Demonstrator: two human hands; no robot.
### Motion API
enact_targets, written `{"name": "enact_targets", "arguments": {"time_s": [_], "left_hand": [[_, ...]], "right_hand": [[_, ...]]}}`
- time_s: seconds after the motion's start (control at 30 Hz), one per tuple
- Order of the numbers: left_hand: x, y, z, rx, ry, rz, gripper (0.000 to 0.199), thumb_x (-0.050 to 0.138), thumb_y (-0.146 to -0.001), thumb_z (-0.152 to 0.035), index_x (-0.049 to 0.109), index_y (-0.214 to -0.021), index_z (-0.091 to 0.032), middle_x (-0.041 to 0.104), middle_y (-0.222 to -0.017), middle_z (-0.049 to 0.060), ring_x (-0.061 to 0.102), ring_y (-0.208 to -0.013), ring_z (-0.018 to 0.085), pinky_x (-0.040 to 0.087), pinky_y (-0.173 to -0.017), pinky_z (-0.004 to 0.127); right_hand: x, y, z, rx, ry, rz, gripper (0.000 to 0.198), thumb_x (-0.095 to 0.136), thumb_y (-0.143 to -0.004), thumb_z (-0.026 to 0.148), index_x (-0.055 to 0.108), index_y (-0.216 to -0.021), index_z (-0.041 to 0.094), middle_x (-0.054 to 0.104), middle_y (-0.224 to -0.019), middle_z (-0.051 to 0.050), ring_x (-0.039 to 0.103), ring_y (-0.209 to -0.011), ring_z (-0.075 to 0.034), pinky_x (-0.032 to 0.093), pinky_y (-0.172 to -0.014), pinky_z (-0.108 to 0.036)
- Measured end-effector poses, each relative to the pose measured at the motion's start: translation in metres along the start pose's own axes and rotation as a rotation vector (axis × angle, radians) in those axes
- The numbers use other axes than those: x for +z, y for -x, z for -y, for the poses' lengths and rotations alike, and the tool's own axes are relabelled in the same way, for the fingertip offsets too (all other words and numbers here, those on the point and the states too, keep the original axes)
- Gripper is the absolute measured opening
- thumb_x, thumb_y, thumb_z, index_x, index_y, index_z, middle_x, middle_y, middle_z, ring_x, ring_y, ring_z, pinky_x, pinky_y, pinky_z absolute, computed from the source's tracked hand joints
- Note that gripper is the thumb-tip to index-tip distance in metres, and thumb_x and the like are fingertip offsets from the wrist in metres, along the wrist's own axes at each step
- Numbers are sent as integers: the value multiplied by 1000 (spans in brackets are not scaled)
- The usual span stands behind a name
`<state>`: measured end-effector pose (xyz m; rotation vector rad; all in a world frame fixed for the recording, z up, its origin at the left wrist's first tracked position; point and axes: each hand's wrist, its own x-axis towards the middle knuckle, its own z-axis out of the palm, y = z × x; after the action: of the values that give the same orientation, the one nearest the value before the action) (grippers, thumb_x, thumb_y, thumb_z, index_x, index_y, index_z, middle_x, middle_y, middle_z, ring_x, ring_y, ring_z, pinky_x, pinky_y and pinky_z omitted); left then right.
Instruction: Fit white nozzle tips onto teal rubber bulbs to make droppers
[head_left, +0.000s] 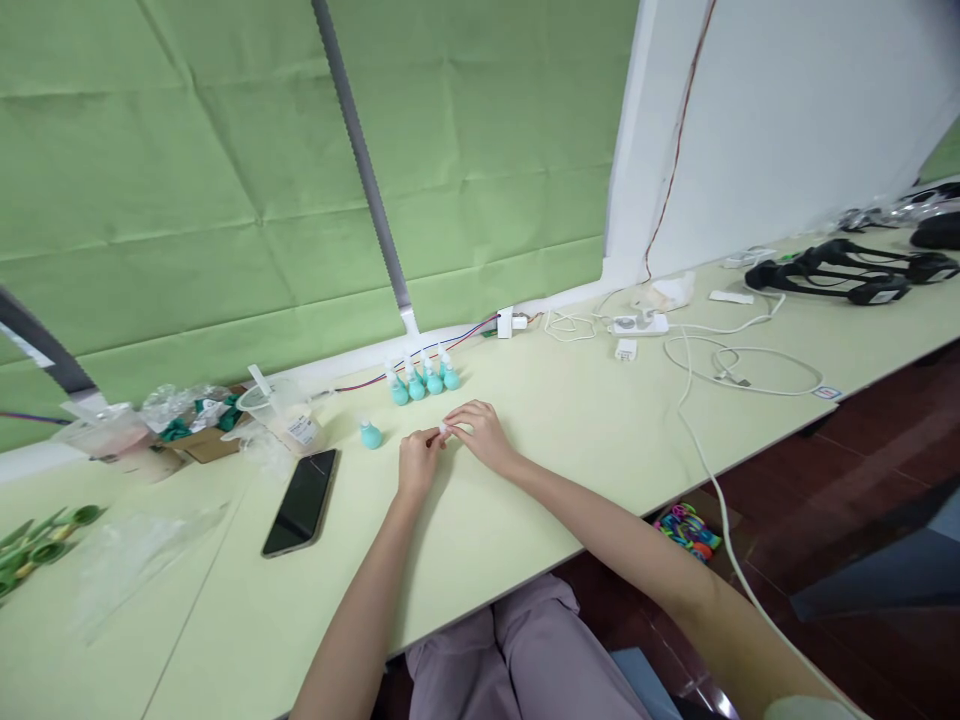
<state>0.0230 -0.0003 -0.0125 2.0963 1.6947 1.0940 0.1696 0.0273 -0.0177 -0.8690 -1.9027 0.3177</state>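
My left hand and my right hand meet just above the table, fingertips pinched together. Between them is a small white piece, mostly covered by the fingers, so its exact kind is hidden. Both hands appear closed on it. To the left of them a small round teal bottle stands upright by itself, with a short whitish top. Behind the hands, several teal bottles with tall pale pointed tips stand in a close row.
A black phone lies left of my left arm. Beyond it are a plastic cup, another cup and a cardboard box. White cables and a power strip lie at right; black headsets sit farther along.
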Motion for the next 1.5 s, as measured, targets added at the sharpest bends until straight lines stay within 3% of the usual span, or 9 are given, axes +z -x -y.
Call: {"name": "enact_targets", "arguments": {"time_s": [0.2, 0.4, 0.53, 0.67, 0.87, 1.07, 1.5], "left_hand": [[0, 0, 2, -17, -63, 30, 34, 41, -81, -36, 66, -70, -15, 61, -60, 0, 47, -54, 10, 34, -58, 22], [1, 1, 3, -7, -166, 76, 32, 42, -81, -32, 65, -66, -16, 60, -60, 0, 45, -56, 10, 32, -60, 21], [1, 2, 0, -25, -179, 61, 37, 40, -83, -38, 64, -66, -15, 59, -59, 0, 44, -55, 10, 31, -58, 21], [1, 1, -1, -36, -156, 28, 38, 39, -84, -38, 63, -65, -15, 60, -60, 1, 46, -54, 10, 32, -58, 21], [4, 2, 1, -30, -192, 30, 36, 40, -85, -35, 64, -65, -16, 63, -62, 3, 48, -56, 10, 31, -59, 21], [3, 5, -2, -27, -250, 58, 37, 39, -86, -36, 66, -69, -16, 63, -63, 4, 49, -58, 12, 31, -60, 22], [2, 6, -1, -12, -432, 70, 38, 36, -88, -38, 67, -74, -19, 63, -71, 7, 54, -68, 15, 33, -64, 24]], "right_hand": [[2, -3, -7, 136, -29, 65, 7, 61, -78, 29, 63, -79, 23, 65, -88, 0, 50, -92, -18, 34, -82, -32], [0, -1, -12, 123, -28, 209, 11, 54, -83, 31, 59, -82, 21, 62, -91, -1, 49, -91, -17, 33, -83, -34], [2, 1, -8, 93, -38, 124, 8, 52, -83, 26, 57, -85, 21, 61, -89, -1, 50, -88, -16, 35, -81, -33], [5, 1, -7, 46, -73, 16, 15, 56, -81, 23, 59, -95, 23, 62, -101, -2, 52, -93, -16, 37, -83, -31], [7, 1, -9, 6, 1, -14, 6, 61, -78, 19, 66, -79, 23, 68, -89, 1, 56, -88, -16, 34, -86, -33], [5, 0, -8, 67, -26, -14, 3, 66, -73, 20, 66, -73, 23, 68, -80, 1, 57, -81, -16, 38, -79, -31], [8, 2, -12, 26, -11, -60, 5, 65, -74, 23, 67, -69, 22, 69, -77, 0, 59, -79, -18, 39, -80, -34]]}}
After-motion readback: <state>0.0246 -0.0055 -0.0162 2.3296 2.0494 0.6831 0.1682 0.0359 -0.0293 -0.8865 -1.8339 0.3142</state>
